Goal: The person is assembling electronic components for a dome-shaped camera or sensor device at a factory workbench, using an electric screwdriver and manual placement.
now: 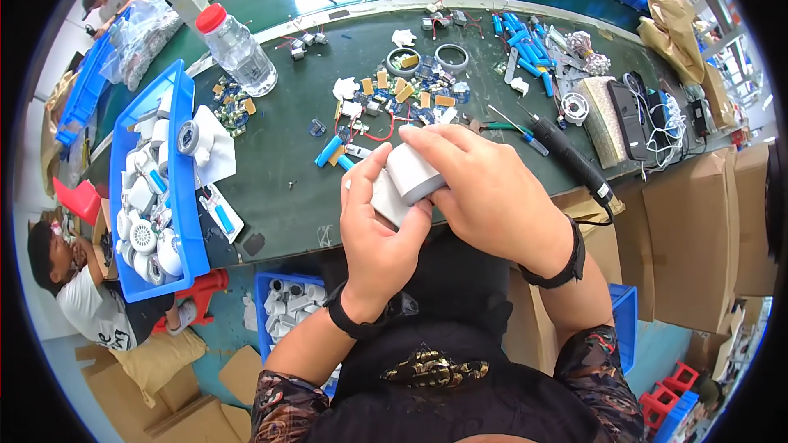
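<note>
My left hand [373, 238] and my right hand [492, 189] meet over the near edge of the bench. Between them is a white plastic housing [409, 171] with a rounded, grey-rimmed end. My right fingers wrap over its top, while my left fingers and thumb grip the flatter white part at its left side. Whether these are one piece or two pressed together, I cannot tell. Just beyond my left fingers lie blue cylindrical battery cells [331, 151]. A screwdriver [517, 125] and a black corded tool [570, 160] lie to the right of my right hand.
A blue bin [201, 238] of white fan housings stands at left, near a red-capped jar [238, 53]. Small circuit boards [402, 90], grey rings [451, 57] and more blue cells [525, 41] cover the far bench. A person [90, 295] sits at far left.
</note>
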The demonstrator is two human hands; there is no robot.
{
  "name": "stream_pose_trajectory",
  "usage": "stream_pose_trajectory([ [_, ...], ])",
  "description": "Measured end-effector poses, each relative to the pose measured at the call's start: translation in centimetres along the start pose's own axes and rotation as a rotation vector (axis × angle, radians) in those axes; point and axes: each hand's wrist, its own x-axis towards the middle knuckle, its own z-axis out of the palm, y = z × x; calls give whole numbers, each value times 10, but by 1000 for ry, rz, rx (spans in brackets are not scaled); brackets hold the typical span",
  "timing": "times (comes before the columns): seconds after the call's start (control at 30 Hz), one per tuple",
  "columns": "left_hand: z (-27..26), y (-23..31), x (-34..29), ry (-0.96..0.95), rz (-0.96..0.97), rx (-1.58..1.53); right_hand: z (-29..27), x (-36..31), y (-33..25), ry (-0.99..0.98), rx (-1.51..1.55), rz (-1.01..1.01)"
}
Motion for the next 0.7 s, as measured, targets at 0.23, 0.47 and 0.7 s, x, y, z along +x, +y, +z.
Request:
stream_pose_trajectory([
  [0.23, -2, 2, 2, -26, -54, -37, 2, -2, 2, -30, -47, 21],
  [0.47, -7, 4, 8, -73, -218, -303, 1, 0, 17, -33, -2, -15],
  [0.7, -15, 7, 17, -138, -547, -818, -4, -8, 27, -61, 365, -12],
])
